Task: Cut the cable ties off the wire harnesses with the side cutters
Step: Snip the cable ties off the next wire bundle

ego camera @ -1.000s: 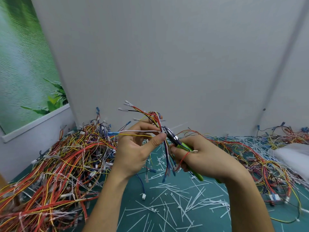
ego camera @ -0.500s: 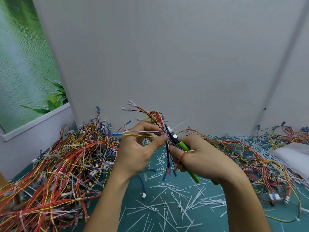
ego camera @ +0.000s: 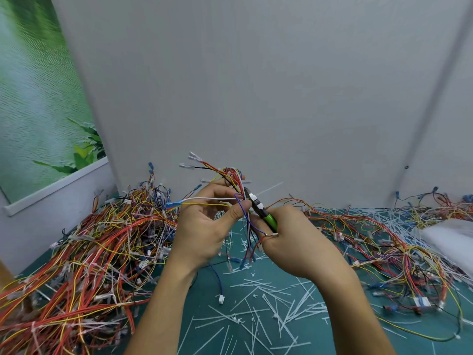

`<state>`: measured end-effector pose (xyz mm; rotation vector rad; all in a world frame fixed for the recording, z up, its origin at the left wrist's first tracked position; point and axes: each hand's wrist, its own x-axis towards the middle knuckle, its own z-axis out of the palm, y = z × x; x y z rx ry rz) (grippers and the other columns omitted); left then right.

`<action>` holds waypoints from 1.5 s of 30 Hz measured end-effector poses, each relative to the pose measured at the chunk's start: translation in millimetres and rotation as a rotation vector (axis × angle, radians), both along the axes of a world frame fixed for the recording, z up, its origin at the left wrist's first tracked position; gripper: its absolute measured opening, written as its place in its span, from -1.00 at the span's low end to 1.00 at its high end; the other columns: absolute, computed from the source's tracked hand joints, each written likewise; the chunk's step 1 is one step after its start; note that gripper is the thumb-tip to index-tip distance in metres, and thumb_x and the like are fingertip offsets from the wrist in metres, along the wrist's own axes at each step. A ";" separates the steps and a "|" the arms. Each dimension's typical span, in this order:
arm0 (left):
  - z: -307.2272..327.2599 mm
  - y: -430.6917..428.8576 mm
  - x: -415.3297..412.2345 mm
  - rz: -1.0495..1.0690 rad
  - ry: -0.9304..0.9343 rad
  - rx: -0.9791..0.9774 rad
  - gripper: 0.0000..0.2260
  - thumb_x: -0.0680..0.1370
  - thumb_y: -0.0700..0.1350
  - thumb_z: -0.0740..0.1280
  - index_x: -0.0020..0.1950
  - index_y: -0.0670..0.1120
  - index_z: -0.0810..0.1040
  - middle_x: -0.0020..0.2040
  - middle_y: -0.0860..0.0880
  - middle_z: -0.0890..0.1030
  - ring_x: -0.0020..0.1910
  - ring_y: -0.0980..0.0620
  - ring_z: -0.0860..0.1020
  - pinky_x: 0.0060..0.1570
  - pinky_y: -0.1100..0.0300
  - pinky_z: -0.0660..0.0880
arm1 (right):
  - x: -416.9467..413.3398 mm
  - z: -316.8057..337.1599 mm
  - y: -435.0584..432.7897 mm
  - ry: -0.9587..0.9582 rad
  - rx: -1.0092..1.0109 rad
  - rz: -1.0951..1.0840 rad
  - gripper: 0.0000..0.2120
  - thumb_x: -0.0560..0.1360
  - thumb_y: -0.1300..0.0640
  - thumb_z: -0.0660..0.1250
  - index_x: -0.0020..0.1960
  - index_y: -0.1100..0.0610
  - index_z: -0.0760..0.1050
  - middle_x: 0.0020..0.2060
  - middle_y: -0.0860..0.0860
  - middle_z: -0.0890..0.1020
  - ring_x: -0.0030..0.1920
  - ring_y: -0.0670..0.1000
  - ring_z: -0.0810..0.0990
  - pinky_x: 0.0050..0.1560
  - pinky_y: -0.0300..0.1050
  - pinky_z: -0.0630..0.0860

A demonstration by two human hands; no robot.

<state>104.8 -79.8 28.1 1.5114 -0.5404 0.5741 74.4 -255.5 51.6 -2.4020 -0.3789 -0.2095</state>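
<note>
Now our right hand (ego camera: 294, 242) has nosed its gripped side cutters (ego camera: 258, 207) up into the harness (ego camera: 231, 175) our left hand (ego camera: 204, 226) pinches — a cut seems near.

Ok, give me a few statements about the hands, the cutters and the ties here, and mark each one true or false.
1. The right hand grips the green-handled side cutters. True.
2. The left hand holds nothing. False: it holds a wire harness.
3. Cut cable ties lie scattered on the mat. True.
4. The cutters' tip points away from the held harness. False: it sits at the harness, beside the left thumb.
</note>
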 end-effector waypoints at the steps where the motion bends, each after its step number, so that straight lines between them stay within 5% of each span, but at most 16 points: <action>1: 0.1 0.1 0.3 -0.007 -0.006 0.001 -0.87 0.46 -0.08 0.56 -0.05 -0.01 0.66 0.11 0.04 0.71 0.12 -0.01 0.68 0.05 0.22 0.59 | 0.4 -0.5 0.3 0.000 0.000 0.000 -0.57 0.68 -0.08 0.22 -0.25 0.18 0.42 -0.50 0.00 0.30 -0.44 0.08 0.22 -0.46 -0.11 0.14; 12: 1.9 -0.9 -0.9 -0.065 0.056 -0.026 -0.89 0.42 -0.12 0.57 -0.12 0.01 0.67 0.08 -0.04 0.72 0.08 -0.02 0.69 0.02 0.26 0.58 | -1.5 -0.2 -3.8 0.045 -0.079 0.033 -0.59 0.70 -0.08 0.17 -0.20 0.17 0.39 -0.41 0.05 0.38 -0.41 0.09 0.31 -0.37 -0.02 0.23; 27: 4.4 1.7 -1.8 -0.051 0.044 -0.039 -0.88 0.42 -0.03 0.56 -0.10 0.04 0.68 0.01 0.00 0.73 0.01 0.01 0.71 -0.02 0.27 0.60 | 2.2 -3.3 7.2 -0.008 -0.015 -0.010 -0.58 0.69 -0.07 0.22 -0.31 0.05 0.30 -0.44 0.00 0.31 -0.50 0.00 0.23 -0.54 -0.20 0.18; 45: 6.5 -3.3 -5.4 -0.077 0.072 -0.066 -0.92 0.42 -0.16 0.54 -0.17 -0.02 0.67 0.06 -0.02 0.73 0.06 0.05 0.70 -0.01 0.31 0.58 | 9.1 -8.7 2.8 -0.009 -0.003 0.026 -0.69 0.66 -0.04 0.28 -0.21 0.07 0.48 -0.39 0.02 0.46 -0.43 0.03 0.33 -0.46 -0.19 0.25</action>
